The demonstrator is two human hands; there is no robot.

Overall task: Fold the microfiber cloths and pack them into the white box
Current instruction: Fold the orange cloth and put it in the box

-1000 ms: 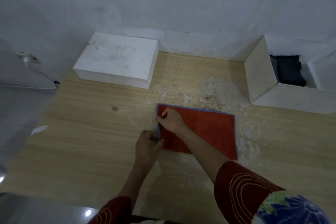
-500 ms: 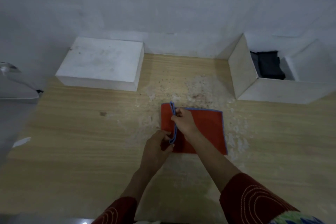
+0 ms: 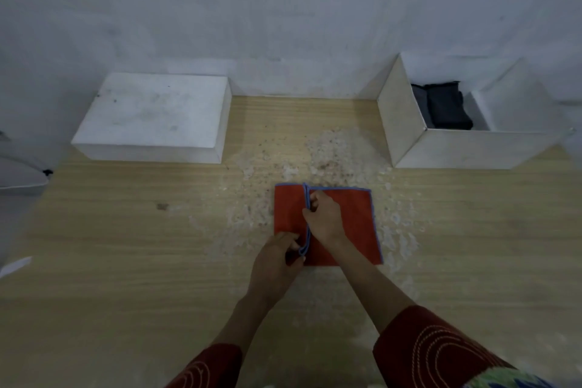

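Head view, wooden table [image 3: 126, 246], white wall [image 3: 283, 9], red cloth [image 3: 356, 214]

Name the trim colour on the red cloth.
Blue trim on the red microfiber cloth; head view.

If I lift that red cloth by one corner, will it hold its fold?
Probably not: the cloth looks floppy, its pinched edge curving between left hand and right hand. Likely light; a pinch alone raises it.

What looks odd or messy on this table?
A pale, flaky patch with reddish specks spreads over the wooden table around and beyond the red cloth. It looks like scuffed surface or spilled crumbs; which one cannot be told.
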